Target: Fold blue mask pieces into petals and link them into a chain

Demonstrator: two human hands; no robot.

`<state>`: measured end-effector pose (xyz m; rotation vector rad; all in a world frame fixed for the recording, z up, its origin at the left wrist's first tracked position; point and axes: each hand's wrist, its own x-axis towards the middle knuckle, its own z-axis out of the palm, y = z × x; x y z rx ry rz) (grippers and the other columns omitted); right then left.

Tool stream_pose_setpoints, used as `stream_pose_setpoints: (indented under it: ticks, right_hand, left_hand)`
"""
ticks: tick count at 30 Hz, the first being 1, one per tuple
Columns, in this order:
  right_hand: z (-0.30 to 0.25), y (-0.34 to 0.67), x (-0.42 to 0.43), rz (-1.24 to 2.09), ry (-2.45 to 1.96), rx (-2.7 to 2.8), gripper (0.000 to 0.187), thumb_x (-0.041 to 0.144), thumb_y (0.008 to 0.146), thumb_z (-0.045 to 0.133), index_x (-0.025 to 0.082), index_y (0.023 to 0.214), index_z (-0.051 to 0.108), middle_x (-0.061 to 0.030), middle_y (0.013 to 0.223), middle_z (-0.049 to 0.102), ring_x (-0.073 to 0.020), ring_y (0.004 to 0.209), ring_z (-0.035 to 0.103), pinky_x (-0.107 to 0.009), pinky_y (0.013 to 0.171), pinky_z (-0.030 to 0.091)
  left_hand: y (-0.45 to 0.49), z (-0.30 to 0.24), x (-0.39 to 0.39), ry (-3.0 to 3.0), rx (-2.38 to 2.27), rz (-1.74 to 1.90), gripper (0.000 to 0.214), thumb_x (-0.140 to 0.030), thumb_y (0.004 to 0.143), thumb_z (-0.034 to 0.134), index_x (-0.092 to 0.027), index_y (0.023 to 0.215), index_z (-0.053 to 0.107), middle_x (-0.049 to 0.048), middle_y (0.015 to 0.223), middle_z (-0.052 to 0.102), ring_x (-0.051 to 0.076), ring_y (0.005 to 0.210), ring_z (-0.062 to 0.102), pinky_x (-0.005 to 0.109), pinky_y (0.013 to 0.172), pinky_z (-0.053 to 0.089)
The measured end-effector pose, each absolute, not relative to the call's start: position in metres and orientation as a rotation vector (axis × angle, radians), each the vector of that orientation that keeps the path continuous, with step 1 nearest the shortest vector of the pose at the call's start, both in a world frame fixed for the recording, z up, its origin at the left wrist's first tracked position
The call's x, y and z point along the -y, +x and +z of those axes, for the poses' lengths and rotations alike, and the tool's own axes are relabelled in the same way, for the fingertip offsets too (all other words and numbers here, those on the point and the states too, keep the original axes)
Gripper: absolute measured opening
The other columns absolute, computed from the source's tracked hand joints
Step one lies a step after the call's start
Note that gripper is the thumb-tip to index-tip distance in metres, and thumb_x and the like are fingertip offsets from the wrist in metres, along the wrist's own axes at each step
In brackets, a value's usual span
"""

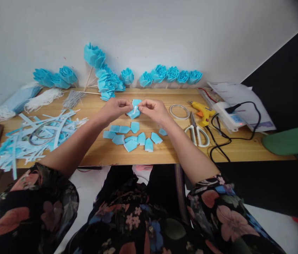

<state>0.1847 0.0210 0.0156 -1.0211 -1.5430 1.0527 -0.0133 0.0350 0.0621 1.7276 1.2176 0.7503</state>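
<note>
In the head view, the left hand (117, 108) and the right hand (154, 110) pinched a blue piece (132, 115) from either side, a white strip (135, 110) against it, over the wooden table (162, 155). Cut blue shapes (131, 145) lay just nearer the person, scissors (194, 124) to the right

A plain white wall (149, 28) rises directly behind my long, straight-edged worktop of pale, grained wood (125, 158). Right of the worktop I see a flat black surface (289, 77), meeting the white along a slant. Whitish floor (84, 197) shows below the worktop; the light is soft.
</note>
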Motion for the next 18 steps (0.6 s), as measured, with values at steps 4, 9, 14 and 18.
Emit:
stream_pose_setpoints:
  ticks: [4, 9, 14, 18]
  right_hand:
    - [0.023, 0.186, -0.016, 1.04, -1.02, 1.569, 0.023, 0.041, 0.081, 0.069, 0.019, 0.084, 0.074, -0.0003, 0.082, 0.072, -0.0146, 0.078, 0.063, -0.029, 0.081, 0.049]
    - [0.025, 0.186, -0.015, 1.031, -1.068, 1.568, 0.027, 0.044, 0.083, 0.068, 0.018, 0.078, 0.073, -0.0001, 0.076, 0.069, -0.0142, 0.076, 0.061, -0.029, 0.077, 0.048]
    - [0.02, 0.187, -0.02, 0.95, -1.078, 1.56, 0.02, 0.038, 0.081, 0.068, 0.018, 0.081, 0.073, -0.0014, 0.08, 0.073, -0.0154, 0.076, 0.063, -0.029, 0.076, 0.05]
    - [0.023, 0.185, -0.016, 0.753, -1.136, 1.569, 0.017, 0.033, 0.085, 0.066, 0.02, 0.084, 0.076, -0.0017, 0.083, 0.076, -0.0175, 0.08, 0.067, -0.031, 0.078, 0.052]
  left_hand:
    - [-0.016, 0.06, -0.041, 1.758, -1.173, 0.751, 0.01, -0.025, 0.077, 0.07, -0.019, 0.069, 0.071, 0.0012, 0.067, 0.067, 0.014, 0.065, 0.06, 0.028, 0.069, 0.048]
    - [-0.017, 0.059, -0.047, 1.867, -1.165, 0.729, 0.01, -0.025, 0.078, 0.07, -0.018, 0.072, 0.072, 0.0007, 0.063, 0.065, 0.014, 0.061, 0.057, 0.026, 0.061, 0.043]
    - [-0.01, 0.055, -0.048, 1.884, -1.193, 0.88, 0.009, -0.024, 0.08, 0.07, -0.017, 0.075, 0.07, 0.0009, 0.069, 0.066, 0.014, 0.067, 0.056, 0.027, 0.065, 0.044]
    - [-0.005, 0.049, -0.04, 1.922, -1.265, 1.252, 0.012, -0.028, 0.084, 0.068, -0.019, 0.076, 0.067, 0.0014, 0.077, 0.065, 0.015, 0.076, 0.055, 0.029, 0.077, 0.046]
